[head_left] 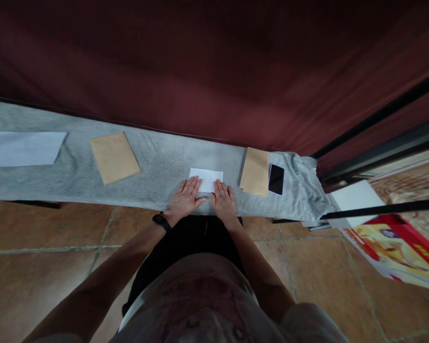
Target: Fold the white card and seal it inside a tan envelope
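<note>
A small white sheet of paper [207, 178] lies flat on the grey cloth of the narrow table in front of me. My left hand [186, 196] rests palm down, its fingertips on the paper's left part and its thumb pointing inward. On the right part of the same sheet, my right hand [223, 199] lies flat too, fingers stretched out. Neither hand grips anything. The middle of the paper shows between them.
Left on the cloth [157, 162] are a brown envelope [115, 158] and large white sheets [25, 148]. Brown envelopes [255, 171] and a phone [276, 179] lie right. A red and yellow box [396, 247] stands beyond the right end, near black bars [382, 208].
</note>
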### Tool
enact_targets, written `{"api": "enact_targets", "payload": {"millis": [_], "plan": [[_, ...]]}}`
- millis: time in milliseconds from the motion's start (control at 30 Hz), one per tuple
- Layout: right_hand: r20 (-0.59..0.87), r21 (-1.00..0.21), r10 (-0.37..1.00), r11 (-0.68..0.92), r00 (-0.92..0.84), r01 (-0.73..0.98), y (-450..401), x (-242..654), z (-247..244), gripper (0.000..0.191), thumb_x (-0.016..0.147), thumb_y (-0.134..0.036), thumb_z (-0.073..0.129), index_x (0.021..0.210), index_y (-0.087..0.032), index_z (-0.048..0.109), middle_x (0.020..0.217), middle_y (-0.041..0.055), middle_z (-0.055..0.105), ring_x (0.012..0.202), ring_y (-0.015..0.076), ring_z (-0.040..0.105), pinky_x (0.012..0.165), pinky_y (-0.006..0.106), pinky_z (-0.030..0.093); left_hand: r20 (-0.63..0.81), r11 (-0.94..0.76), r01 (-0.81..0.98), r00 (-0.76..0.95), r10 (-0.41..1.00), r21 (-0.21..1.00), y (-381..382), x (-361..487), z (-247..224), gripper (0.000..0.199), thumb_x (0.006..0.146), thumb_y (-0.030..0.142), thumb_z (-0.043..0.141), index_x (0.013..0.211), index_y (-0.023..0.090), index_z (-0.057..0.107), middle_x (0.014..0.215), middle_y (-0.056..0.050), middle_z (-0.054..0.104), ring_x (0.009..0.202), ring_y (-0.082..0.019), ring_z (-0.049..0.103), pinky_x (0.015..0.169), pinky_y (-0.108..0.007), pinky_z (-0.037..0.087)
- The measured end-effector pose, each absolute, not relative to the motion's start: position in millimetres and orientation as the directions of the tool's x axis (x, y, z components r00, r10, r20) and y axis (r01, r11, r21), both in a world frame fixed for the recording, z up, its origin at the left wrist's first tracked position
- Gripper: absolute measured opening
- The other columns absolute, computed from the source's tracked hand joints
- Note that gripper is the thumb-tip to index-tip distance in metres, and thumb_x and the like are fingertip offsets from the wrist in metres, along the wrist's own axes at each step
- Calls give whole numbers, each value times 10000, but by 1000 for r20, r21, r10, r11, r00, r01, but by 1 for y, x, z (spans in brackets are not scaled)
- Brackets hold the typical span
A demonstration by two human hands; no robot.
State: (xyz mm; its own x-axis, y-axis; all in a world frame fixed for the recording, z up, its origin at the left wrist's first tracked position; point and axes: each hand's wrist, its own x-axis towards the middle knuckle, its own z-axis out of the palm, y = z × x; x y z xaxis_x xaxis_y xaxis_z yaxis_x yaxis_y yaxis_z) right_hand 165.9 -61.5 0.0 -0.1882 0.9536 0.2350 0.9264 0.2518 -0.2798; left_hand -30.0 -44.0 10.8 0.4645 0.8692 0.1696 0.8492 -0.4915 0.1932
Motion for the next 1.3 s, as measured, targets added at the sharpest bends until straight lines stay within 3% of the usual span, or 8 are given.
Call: {"api": "enact_targets", "payload": {"millis": [467,767,967,1133,1300], "plan": [[271,-257,958,162,-90,953,-77,164,-5,567,1055,-365,398,1542,-74,369,1566,195,432,1452,307,400,1204,555,259,176,-308,913,268,947,268,-56,-24,9,794,975,555,452,1546,14,339,1617,-311,234,1530,-418,181,1218,-584,169],[274,-237,958,153,-85,959,-85,168,-7,567,1055,-365,396,1544,-80,371,1564,196,435,1446,313,404,1197,547,274,182,-293,909,247,952,298,-56,-29,2,813,967,549,444,1540,-17,329,1609,-299,274,1522,-400,231,1224,-554,190],[291,-222,954,141,-72,965,-88,167,-9,569,1061,-377,381,1536,-65,381,1554,195,450,1441,315,411,1202,543,268,152,-264,912,225,962,315,-57,-36,7,677,984,454,403,1504,21,411,1576,-247,393,1489,-361,332,1216,-514,237],[295,-230,953,134,-62,964,-89,166,-9,563,1055,-362,393,1531,-63,390,1555,195,448,1444,316,411,1206,543,259,102,-130,866,91,991,482,-42,-37,15,497,933,294,453,1381,110,566,1459,-168,565,1361,-305,495,1142,-464,371],[291,-245,956,119,-44,962,-88,163,-8,558,1044,-344,412,1523,-57,402,1546,215,452,1441,319,419,1201,559,265,-15,32,605,-33,999,796,-19,-30,21,325,818,275,576,1101,177,703,1047,-87,746,1013,-256,669,937,-389,508]]}}
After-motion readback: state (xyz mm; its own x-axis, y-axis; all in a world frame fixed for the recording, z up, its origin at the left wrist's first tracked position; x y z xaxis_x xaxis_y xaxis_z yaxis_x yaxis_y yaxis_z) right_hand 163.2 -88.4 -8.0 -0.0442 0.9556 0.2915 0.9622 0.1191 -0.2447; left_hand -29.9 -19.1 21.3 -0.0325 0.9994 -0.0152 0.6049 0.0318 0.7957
